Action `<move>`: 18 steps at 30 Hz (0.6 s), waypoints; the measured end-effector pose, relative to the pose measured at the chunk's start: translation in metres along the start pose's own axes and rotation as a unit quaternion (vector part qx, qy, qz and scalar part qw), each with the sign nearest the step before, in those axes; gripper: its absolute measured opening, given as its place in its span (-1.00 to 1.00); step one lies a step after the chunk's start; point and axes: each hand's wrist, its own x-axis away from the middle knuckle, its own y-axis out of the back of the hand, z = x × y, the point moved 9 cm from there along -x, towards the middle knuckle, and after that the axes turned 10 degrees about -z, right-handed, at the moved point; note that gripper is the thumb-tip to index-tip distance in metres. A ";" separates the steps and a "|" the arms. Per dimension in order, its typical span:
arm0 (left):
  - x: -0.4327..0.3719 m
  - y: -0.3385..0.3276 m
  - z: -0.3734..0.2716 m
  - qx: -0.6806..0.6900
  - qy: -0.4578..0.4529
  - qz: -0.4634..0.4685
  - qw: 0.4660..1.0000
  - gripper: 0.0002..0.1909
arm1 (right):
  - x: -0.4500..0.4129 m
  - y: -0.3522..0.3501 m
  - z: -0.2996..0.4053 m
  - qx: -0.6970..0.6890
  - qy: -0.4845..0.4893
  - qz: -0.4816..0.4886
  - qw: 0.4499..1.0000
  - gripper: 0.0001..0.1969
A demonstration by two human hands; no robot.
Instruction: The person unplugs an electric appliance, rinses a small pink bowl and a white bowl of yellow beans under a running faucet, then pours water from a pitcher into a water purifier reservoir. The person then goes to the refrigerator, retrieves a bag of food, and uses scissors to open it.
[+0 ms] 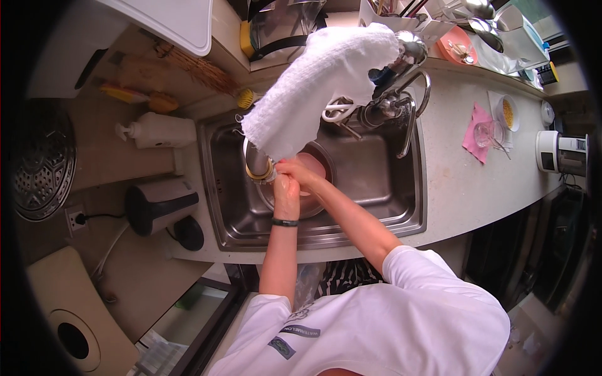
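My left hand (286, 189) and my right hand (299, 173) are pressed together over the stainless steel sink (369, 174), just beside the end of the faucet spout (260, 164). Their fingers overlap, and I cannot tell whether anything is between them. Below them a round metal basin (330, 162) stands in the sink, with a pink item (311, 163) in it. A white cloth (324, 80) is draped over the faucet's arched neck and hides most of it. The wrist above my left hand wears a dark band.
On the left stand a white pump bottle (162, 130) and an electric kettle (160, 207). To the right, a glass cup (487, 135) sits on a pink cloth (476, 117), near a bowl of yellow grains (509, 113). A second metal tap (414, 117) rises behind the sink.
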 end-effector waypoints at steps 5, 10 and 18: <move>0.014 0.009 0.015 -0.067 -0.129 -0.063 0.987 -0.64 | -0.024 0.022 0.038 0.374 0.287 -0.127 0.872 -0.77; 0.055 -0.012 0.035 -0.168 -0.063 0.002 0.984 -0.47 | 0.001 -0.012 0.071 0.559 0.469 -0.210 0.651 -0.81; -0.003 -0.010 0.004 -0.042 0.072 0.065 0.994 -0.75 | 0.031 -0.012 0.017 -0.016 0.169 -0.137 0.976 -0.78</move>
